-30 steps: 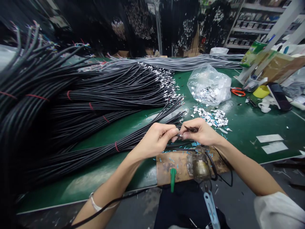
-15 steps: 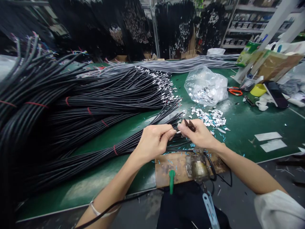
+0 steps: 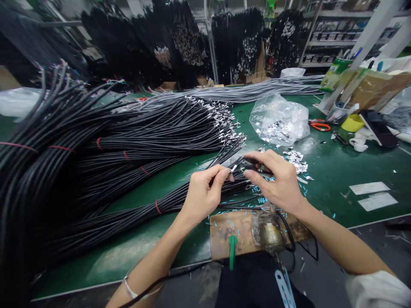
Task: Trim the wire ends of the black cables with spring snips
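My left hand (image 3: 205, 192) pinches the end of a black cable between thumb and forefinger, and a short silvery foil-covered tip (image 3: 233, 168) sticks out. To its right, my right hand (image 3: 278, 182) has thumb and forefinger apart, with a small dark two-bladed tool (image 3: 258, 167) held against the fingers and partly hidden. A narrow gap separates the two hands. Beneath them lies a bundle of black cables (image 3: 180, 192), tied with a red band (image 3: 157, 207). Silvery foil scraps (image 3: 296, 159) and small blue bits (image 3: 262, 199) are scattered by my right hand.
Large black cable bundles (image 3: 154, 128) fill the left, grey cables (image 3: 257, 89) the back. A clear plastic bag (image 3: 279, 119) of scraps stands beyond my hands. Orange-handled scissors (image 3: 320, 125) lie at right. Near the front edge is a wooden board (image 3: 221, 239) with a green lever (image 3: 233, 250).
My hands, together on the cable end a second ago, have drawn apart. My right thumb and forefinger have spread, the dark tool has turned within that hand, and the foil tip now shows.
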`<state>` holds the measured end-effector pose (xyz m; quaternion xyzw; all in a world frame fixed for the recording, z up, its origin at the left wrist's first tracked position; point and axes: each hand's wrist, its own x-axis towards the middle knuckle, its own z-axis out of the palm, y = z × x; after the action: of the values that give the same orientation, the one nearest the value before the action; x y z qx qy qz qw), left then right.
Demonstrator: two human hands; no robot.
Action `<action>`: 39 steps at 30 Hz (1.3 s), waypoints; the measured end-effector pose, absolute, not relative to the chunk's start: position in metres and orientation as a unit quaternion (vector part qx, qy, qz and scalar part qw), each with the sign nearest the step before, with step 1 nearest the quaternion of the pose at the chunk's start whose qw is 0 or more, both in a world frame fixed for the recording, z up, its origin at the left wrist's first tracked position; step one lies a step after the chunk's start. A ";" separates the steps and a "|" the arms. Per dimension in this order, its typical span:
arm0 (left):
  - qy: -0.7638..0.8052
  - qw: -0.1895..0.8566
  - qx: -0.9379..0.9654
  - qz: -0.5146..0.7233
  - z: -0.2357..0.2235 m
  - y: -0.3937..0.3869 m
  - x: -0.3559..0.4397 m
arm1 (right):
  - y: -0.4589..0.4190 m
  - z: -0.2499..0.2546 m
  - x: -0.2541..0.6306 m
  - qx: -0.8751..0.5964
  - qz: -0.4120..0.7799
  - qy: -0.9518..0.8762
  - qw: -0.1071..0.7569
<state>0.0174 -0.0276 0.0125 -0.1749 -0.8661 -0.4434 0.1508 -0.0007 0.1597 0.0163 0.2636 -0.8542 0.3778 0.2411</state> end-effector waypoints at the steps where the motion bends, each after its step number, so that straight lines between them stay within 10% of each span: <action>1: -0.864 0.150 -0.174 -0.447 0.013 -0.028 0.018 | 0.161 0.017 0.001 0.271 0.334 -0.859 0.277; 14: -0.863 0.186 -0.200 -0.425 0.012 -0.026 0.020 | 0.165 0.014 0.006 0.308 0.172 -0.855 0.380; 31: -0.865 0.239 -0.141 -0.419 0.004 -0.024 0.020 | 0.150 0.017 0.004 0.285 0.562 -0.765 0.133; 39: -0.873 0.222 -0.148 -0.409 0.005 -0.022 0.020 | 0.151 0.010 0.009 0.346 0.442 -0.798 0.217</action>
<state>0.0200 -0.0219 0.0046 -0.1484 -0.8725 -0.4089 0.2225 0.0089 0.1506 0.0098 0.3463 -0.7981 0.4425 0.2175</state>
